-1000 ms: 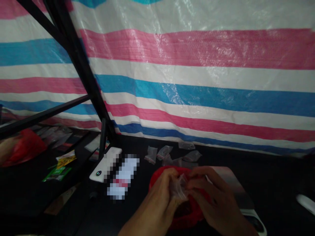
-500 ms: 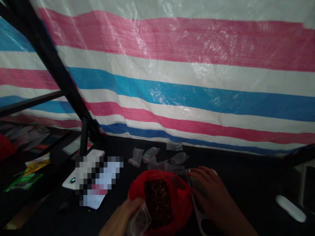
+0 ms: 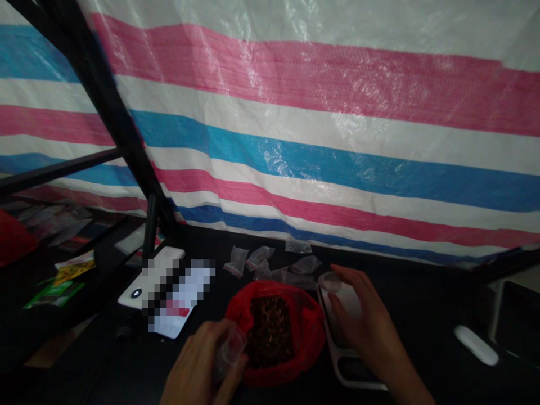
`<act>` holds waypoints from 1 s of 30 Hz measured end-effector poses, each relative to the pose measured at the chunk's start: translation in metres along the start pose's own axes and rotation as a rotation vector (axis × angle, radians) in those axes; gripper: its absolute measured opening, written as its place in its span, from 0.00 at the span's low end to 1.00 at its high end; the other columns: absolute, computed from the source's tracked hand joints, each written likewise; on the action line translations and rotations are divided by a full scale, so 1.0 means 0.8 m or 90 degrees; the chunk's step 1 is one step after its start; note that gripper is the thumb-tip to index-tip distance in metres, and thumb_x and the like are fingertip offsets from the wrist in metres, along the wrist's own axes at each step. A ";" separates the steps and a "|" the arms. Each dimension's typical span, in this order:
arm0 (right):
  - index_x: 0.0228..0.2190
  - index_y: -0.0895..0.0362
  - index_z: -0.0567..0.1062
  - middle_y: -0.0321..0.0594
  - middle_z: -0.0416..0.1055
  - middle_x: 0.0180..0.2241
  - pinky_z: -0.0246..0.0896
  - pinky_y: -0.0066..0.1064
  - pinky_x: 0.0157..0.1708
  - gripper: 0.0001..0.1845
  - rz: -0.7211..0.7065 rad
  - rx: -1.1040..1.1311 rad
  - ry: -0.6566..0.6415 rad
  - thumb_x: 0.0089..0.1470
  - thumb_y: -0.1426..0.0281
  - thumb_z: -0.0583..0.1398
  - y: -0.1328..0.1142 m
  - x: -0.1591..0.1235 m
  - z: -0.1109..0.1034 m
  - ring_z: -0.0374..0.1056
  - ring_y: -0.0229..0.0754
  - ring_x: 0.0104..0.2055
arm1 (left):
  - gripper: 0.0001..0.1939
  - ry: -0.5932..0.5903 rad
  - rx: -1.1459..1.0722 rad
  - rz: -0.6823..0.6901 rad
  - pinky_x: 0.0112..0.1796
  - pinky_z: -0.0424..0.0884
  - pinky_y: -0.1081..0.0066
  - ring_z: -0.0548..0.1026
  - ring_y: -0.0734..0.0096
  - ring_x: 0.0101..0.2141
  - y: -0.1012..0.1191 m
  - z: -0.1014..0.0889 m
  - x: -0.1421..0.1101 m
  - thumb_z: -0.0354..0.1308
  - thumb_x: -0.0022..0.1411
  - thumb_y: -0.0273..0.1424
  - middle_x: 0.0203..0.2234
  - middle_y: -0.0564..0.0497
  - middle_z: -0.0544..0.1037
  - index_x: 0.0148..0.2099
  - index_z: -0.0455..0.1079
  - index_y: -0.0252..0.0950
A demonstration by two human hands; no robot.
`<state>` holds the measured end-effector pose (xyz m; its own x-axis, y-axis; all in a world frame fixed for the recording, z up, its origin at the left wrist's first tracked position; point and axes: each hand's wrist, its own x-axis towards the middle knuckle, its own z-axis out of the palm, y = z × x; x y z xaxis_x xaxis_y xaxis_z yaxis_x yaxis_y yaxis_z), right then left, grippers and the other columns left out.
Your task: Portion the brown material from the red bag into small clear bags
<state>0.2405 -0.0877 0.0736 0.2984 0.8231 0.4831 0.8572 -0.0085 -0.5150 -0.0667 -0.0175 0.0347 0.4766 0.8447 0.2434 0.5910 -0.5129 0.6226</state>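
Note:
My left hand (image 3: 202,360) is closed around a small clear plastic cup (image 3: 233,346) at the left edge of a red plastic bag (image 3: 310,337). The bag stands with its mouth rolled open, and inside is a dark brown, loose, seed-like mix (image 3: 270,332). To the right of the bag, my right hand (image 3: 363,309) pinches a small clear round piece (image 3: 330,282) between thumb and fingers; whether it is a cup or a lid I cannot tell. Beneath that hand lies a flat device with a pale rim (image 3: 337,368), partly hidden by it.
Several small clear zip bags (image 3: 302,264) lie behind the red bag. At left are a white device (image 3: 171,259), a phone (image 3: 175,326) and green and yellow packets (image 3: 54,293). A white oval object (image 3: 476,345) lies at right. Striped sheeting (image 3: 295,129) and a black frame (image 3: 97,107) stand behind.
My right hand, which lay flat over the pale-rimmed device, now pinches the clear round piece there. My left hand with the clear cup has turned and shifted slightly. The view has tilted a little.

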 end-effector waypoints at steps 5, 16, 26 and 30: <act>0.59 0.48 0.65 0.44 0.67 0.58 0.66 0.37 0.56 0.27 -0.070 0.066 -0.191 0.60 0.76 0.57 -0.085 0.008 0.007 0.67 0.44 0.57 | 0.22 0.015 -0.013 -0.113 0.46 0.78 0.55 0.79 0.51 0.47 0.023 0.013 0.029 0.56 0.63 0.45 0.54 0.37 0.72 0.53 0.67 0.37; 0.53 0.54 0.74 0.46 0.74 0.54 0.61 0.49 0.56 0.31 -0.061 -0.112 -0.466 0.51 0.84 0.52 -0.092 0.008 0.045 0.69 0.54 0.56 | 0.07 0.018 -0.263 -0.233 0.39 0.73 0.62 0.79 0.58 0.37 -0.004 0.039 0.027 0.52 0.63 0.30 0.35 0.47 0.79 0.44 0.67 0.38; 0.52 0.50 0.73 0.41 0.75 0.53 0.61 0.37 0.56 0.33 -0.085 0.007 -0.451 0.46 0.84 0.57 -0.096 0.013 0.082 0.70 0.48 0.56 | 0.10 0.110 -0.491 -0.231 0.40 0.74 0.64 0.78 0.61 0.38 0.005 0.064 0.036 0.56 0.64 0.36 0.33 0.49 0.78 0.43 0.67 0.36; 0.52 0.51 0.74 0.41 0.75 0.52 0.60 0.37 0.58 0.30 -0.076 0.133 -0.379 0.49 0.84 0.57 -0.089 0.010 0.093 0.70 0.45 0.56 | 0.12 0.062 -0.497 -0.203 0.42 0.74 0.64 0.77 0.63 0.39 0.006 0.060 0.036 0.56 0.65 0.38 0.36 0.48 0.78 0.45 0.67 0.36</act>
<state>0.1507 -0.0382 0.0614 -0.1305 0.9863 0.1006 0.7522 0.1646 -0.6380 -0.0188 -0.0034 0.0090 0.2840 0.9588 0.0093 0.0524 -0.0253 0.9983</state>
